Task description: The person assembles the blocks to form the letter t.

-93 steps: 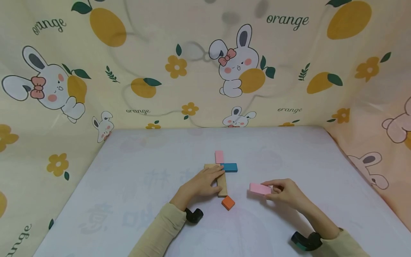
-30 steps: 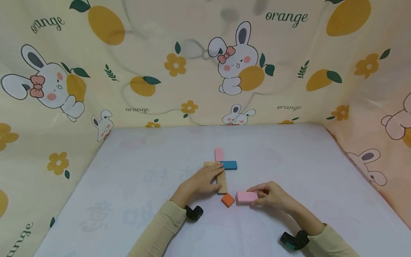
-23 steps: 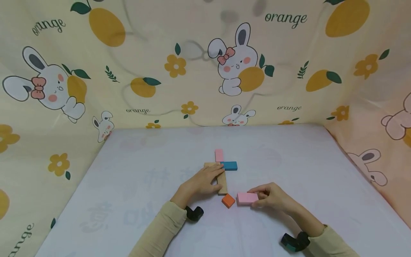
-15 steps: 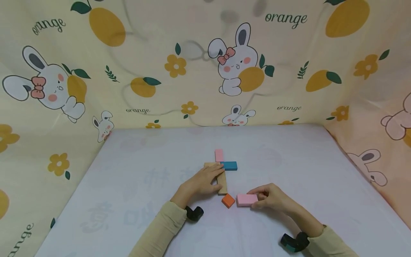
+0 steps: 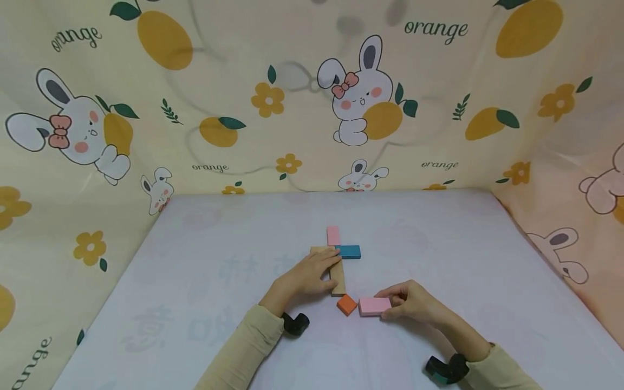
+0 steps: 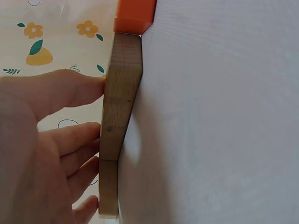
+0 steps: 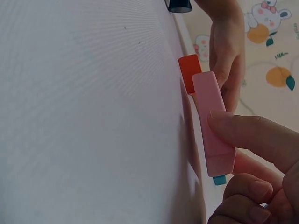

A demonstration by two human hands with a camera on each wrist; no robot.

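Note:
My right hand (image 5: 414, 300) pinches a pink rectangular block (image 5: 374, 306) between thumb and fingers. The block lies level, its left end close to the right corner of an orange block (image 5: 346, 305) that is turned like a diamond. In the right wrist view, the pink block (image 7: 212, 116) shows above its shadow on the white surface. My left hand (image 5: 307, 276) rests with extended fingers on top of two plain wooden blocks, a long one (image 5: 337, 284) and one behind it (image 5: 319, 250), partly covering both. The orange block touches the long one's near end.
Beyond the left fingertips, a blue block (image 5: 348, 252) points right and a second pink block (image 5: 333, 235) points away. They adjoin the wooden blocks. The white tabletop (image 5: 195, 244) ends at a patterned cloth (image 5: 292, 108) behind. A black camera mount (image 5: 294, 325) hangs at the left wrist.
Over three seconds the right hand has carried the pink block left and nearer the person, beside the orange block; lately it has sunk slightly. The left hand stays in place.

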